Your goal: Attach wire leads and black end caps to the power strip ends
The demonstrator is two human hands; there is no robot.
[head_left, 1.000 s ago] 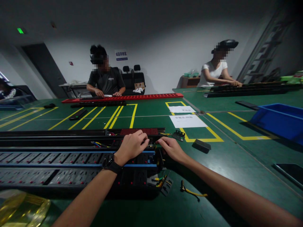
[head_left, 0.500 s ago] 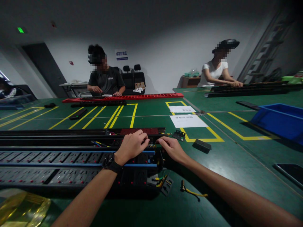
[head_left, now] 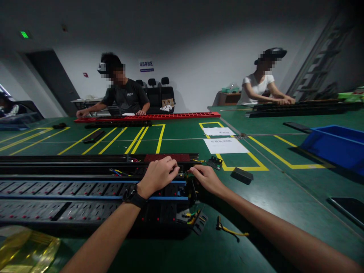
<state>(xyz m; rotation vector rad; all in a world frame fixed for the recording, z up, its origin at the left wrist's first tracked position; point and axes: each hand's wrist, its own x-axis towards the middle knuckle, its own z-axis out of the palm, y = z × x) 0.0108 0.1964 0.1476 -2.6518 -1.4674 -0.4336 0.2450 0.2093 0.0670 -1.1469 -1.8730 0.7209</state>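
Observation:
Long black power strips (head_left: 85, 210) with sockets and red dots lie side by side across the table's left half. My left hand (head_left: 159, 172), wearing a black watch (head_left: 131, 194), rests over their right end with its fingers curled down; what they grip is hidden. Just to its right, my right hand (head_left: 205, 177) is closed in a pinch at the open end of a strip, and the small piece between its fingers is not clear. Below the hands, a black end plate (head_left: 200, 223) hangs beside green and yellow wires (head_left: 190, 215) at the nearest strip's end.
A short yellow cable (head_left: 231, 230), a black block (head_left: 241, 175) and a black bracket (head_left: 214, 162) lie to the right. Farther off are paper sheets (head_left: 226, 146), a blue bin (head_left: 335, 146) and a phone (head_left: 348, 208). Two co-workers sit opposite, behind a red rail (head_left: 182, 115) and black strips.
My hands hold nearly the same position, the right one's fingertips shifting only slightly. The co-worker at the left has leaned and stretched an arm toward the left end of the red rail.

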